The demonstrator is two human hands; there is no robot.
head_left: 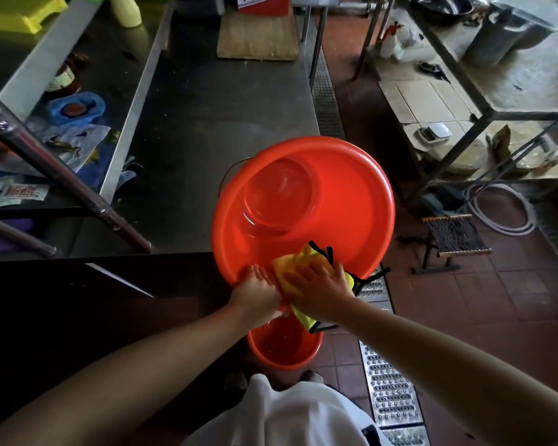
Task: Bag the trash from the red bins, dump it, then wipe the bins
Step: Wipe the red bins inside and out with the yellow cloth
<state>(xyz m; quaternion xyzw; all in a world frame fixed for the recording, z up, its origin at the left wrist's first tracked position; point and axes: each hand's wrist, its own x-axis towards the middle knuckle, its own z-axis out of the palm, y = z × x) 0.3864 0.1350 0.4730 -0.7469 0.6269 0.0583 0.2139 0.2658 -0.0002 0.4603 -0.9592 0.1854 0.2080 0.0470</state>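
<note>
Two hands on the red bin (342,194): left hand (258,292) grips its rim, right hand (319,289) presses flat the yellow cloth (285,268).

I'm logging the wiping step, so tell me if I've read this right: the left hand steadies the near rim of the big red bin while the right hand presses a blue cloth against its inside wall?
Not quite: the cloth is yellow with black trim, not blue. The head view shows the rest as you say: the left hand holds the near rim of the big red bin while the right hand presses the cloth against its inside wall.

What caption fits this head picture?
Right hand wipes the red bin with a yellow cloth; left hand grips its rim.
</note>
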